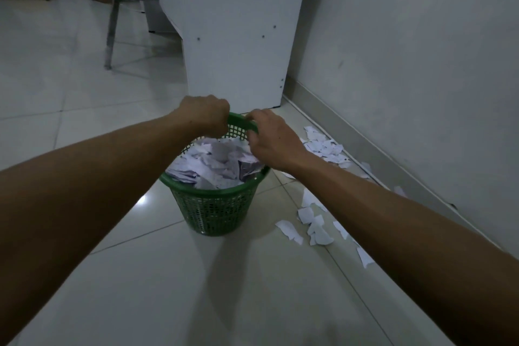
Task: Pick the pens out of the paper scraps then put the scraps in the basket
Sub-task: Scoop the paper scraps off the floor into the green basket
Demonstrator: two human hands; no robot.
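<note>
Pale tiled floor (84,109), white cabinet (236,36) at twelve o'clock; the green basket (219,211), heaped with scraps, stands centre. Left hand (205,115) curls round its far rim, right hand (269,137) pinches that rim beside it. Loose scraps (314,227) lie at three o'clock, nearer the right hand, open tile between; no pens visible
</note>
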